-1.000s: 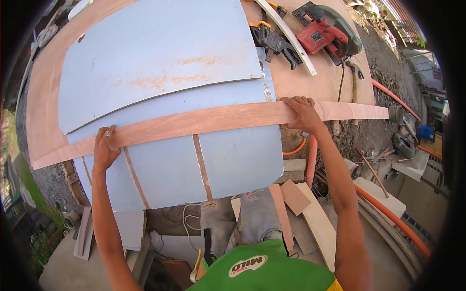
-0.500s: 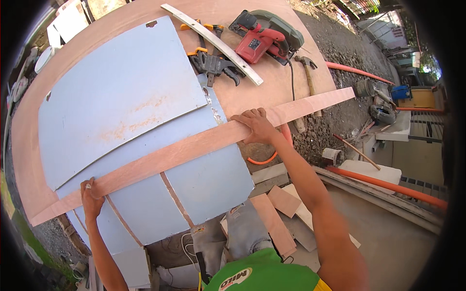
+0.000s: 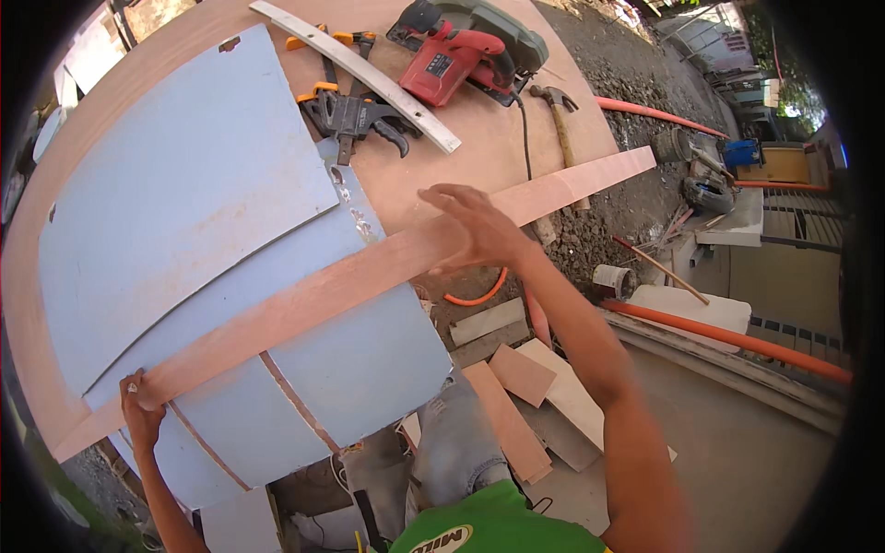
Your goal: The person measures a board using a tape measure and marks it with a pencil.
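Observation:
A long, narrow plywood strip (image 3: 323,288) lies slantwise across light-blue panels. My left hand (image 3: 143,411) is closed around its left part, with the fingers over the top edge. Farther right, my right hand (image 3: 481,230) is over the strip with fingers stretched out and apart, slightly blurred; whether it touches the wood I cannot tell. Beneath the strip is a blue board (image 3: 359,364) with narrow brown bands across it. A larger blue panel (image 3: 184,203), scuffed with rust-coloured marks, lies beyond on the big plywood sheet (image 3: 415,184).
Beyond the strip lie a red circular saw (image 3: 452,66), a hammer (image 3: 560,124), black-and-orange bar clamps (image 3: 355,120) and a pale straight bar (image 3: 369,78). Wood offcuts (image 3: 502,415) are on the ground near my legs. Orange pipes (image 3: 728,341) run at the right.
The view has shifted, so the table and tools appear farther left. My right hand has loosened from the strip and its fingers have straightened. My left hand keeps its hold.

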### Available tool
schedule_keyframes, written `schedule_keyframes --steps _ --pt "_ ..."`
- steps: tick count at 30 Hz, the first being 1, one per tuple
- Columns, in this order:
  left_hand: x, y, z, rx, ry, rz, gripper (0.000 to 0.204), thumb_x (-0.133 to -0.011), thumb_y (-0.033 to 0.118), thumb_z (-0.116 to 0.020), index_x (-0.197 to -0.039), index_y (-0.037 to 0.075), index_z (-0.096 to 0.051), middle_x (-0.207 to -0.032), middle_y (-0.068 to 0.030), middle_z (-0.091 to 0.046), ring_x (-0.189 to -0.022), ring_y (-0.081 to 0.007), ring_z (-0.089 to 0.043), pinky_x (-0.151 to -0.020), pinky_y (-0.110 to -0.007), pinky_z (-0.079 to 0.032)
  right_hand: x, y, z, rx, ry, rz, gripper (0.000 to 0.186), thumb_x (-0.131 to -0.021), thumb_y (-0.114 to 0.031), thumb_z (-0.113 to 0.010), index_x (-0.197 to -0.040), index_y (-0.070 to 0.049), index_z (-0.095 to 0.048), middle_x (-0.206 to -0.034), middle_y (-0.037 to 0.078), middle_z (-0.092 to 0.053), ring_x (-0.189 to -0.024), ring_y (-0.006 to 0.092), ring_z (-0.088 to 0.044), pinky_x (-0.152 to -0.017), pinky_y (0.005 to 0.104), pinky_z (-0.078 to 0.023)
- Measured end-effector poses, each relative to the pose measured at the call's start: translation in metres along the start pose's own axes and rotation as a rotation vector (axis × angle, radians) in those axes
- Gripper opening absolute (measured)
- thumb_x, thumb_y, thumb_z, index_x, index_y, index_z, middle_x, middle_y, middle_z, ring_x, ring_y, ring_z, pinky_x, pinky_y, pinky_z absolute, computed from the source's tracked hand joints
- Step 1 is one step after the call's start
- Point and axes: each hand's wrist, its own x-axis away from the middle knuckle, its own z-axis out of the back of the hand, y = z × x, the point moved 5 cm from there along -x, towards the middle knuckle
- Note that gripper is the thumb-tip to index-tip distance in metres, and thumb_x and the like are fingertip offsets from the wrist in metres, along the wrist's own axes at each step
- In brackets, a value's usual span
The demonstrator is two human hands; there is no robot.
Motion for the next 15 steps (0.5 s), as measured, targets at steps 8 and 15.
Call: schedule_keyframes --steps 8,15 --pt "0.002 -0.049 0.009 -0.599 -0.141 0.193 0.097 -0.059 -0.014 -0.058 -0.148 0.012 -0.033 -0.156 -0.0134 -0.028 -0.145 -0.0374 -0.022 -0.11 -0.065 -0.023 0.05 0.325 0.135 0.345 0.769 -0.74 0.061 -0.088 -0.045 -0.063 -0.115 0.009 -0.056 -0.1 0.026 -0.066 -0.092 0.0358 -0.066 -0.082 0.0431 -0.052" --pt "-0.028 0.268 -0.102 -0.228 -0.214 0.185 0.11 -0.056 -0.01 -0.061 -0.153 0.023 -0.023 -0.159 -0.0099 -0.018 -0.147 -0.0399 -0.012 -0.11 -0.069 -0.017 0.023 0.362 0.125 0.272 0.162 -0.958 0.062 -0.087 -0.047 -0.06 -0.111 0.009 -0.049 -0.107 0.032 -0.062 -0.101 0.0459 -0.062 -0.088 0.0495 -0.05"
